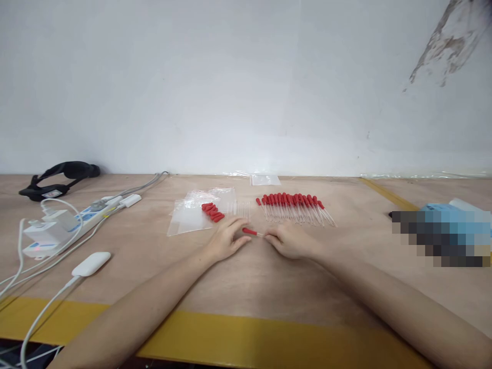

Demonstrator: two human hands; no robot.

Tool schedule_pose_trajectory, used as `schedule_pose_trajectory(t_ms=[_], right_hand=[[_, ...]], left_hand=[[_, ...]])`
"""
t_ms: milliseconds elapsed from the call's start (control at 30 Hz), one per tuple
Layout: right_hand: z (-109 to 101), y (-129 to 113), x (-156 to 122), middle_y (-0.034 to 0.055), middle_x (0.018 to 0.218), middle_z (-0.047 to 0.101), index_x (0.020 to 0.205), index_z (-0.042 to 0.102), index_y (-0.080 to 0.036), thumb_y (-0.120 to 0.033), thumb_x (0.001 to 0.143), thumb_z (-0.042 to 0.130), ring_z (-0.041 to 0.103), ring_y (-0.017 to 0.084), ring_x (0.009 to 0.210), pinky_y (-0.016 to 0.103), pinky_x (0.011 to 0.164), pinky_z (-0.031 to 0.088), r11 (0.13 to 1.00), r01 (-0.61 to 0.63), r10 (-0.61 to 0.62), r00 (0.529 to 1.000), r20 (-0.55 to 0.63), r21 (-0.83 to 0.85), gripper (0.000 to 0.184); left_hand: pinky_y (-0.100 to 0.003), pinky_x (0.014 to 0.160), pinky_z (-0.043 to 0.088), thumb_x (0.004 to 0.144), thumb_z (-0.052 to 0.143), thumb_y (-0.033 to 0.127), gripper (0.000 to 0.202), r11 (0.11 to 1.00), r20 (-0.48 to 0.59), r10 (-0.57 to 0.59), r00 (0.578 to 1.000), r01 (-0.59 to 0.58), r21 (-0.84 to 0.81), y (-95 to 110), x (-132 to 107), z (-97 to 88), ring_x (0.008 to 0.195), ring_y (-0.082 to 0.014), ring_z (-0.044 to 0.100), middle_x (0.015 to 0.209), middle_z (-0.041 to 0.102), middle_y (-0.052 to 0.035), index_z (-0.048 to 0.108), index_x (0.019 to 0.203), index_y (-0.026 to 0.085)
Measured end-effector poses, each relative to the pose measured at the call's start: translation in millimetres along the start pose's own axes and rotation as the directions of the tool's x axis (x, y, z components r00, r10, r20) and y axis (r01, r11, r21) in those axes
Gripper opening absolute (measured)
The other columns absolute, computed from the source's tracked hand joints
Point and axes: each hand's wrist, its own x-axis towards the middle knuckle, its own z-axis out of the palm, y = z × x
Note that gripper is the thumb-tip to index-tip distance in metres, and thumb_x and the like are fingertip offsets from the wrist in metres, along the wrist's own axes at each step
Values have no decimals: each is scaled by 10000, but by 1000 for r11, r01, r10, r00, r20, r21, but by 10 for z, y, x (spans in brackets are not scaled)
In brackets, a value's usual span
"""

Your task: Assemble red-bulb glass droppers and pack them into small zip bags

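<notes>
My left hand (226, 239) and my right hand (289, 241) meet at the middle of the wooden table (253, 287), both pinched on one dropper (251, 232). The left fingers are at its red rubber bulb, the right fingers hold its clear glass tube. Just behind my right hand lies a row of several finished droppers with red bulbs (294, 206). Behind my left hand sits a small pile of loose red bulbs (212, 211) on clear plastic bags (192, 215), with bare glass tubes (240, 209) beside them.
A white power strip (61, 225) with plugs and cables lies at the left, a white adapter (91, 264) nearer me. A black strap (57, 179) rests at the far left by the wall. A yellow tape line (246, 338) runs along the front edge. A blurred blue object (442, 230) sits at the right.
</notes>
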Motion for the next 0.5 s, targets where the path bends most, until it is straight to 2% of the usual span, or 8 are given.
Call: schedule_pose_trajectory(t_ms=[100, 167, 200, 333, 500], right_hand=[[-112, 110, 193, 5, 667, 637, 681, 628, -186, -251, 811, 409, 545, 124, 612, 222, 554, 331, 970, -231, 233, 972, -14, 76, 263], [-110, 195, 371, 3, 694, 645, 688, 637, -194, -293, 800, 425, 563, 123, 654, 213, 581, 350, 907, -413, 420, 903, -90, 84, 259], [-86, 232, 463, 13, 729, 651, 706, 642, -194, -309, 800, 423, 572, 130, 692, 217, 602, 356, 883, -464, 470, 875, -120, 75, 264], [91, 311, 752, 71, 832, 651, 727, 652, -182, -311, 797, 409, 571, 204, 829, 305, 715, 342, 815, -580, 570, 799, -194, 7, 284], [220, 298, 895, 130, 878, 636, 819, 639, -132, -291, 792, 410, 566, 257, 864, 403, 798, 279, 744, -665, 636, 736, -232, -68, 280]], left_hand=[[-309, 789, 443, 752, 582, 305, 359, 992, -108, -113, 988, 118, 43, -177, -24, -37, 905, -178, 513, 984, 518, -63, 475, 1076, 191], [-289, 716, 463, 736, 592, 288, 327, 976, -106, -205, 973, 211, 47, -287, -44, -47, 793, -151, 519, 925, 496, -43, 486, 1029, 191], [-282, 687, 467, 729, 594, 282, 311, 968, -91, -242, 966, 247, 45, -329, -52, -47, 743, -137, 516, 908, 484, -36, 492, 1008, 189], [-272, 660, 465, 733, 576, 264, 240, 959, -44, -278, 960, 280, 36, -381, -62, -40, 689, -120, 502, 857, 461, -23, 516, 949, 179], [-271, 658, 459, 737, 565, 252, 184, 967, -30, -252, 967, 253, 39, -335, -51, -45, 713, -136, 503, 811, 472, -21, 537, 899, 172]])
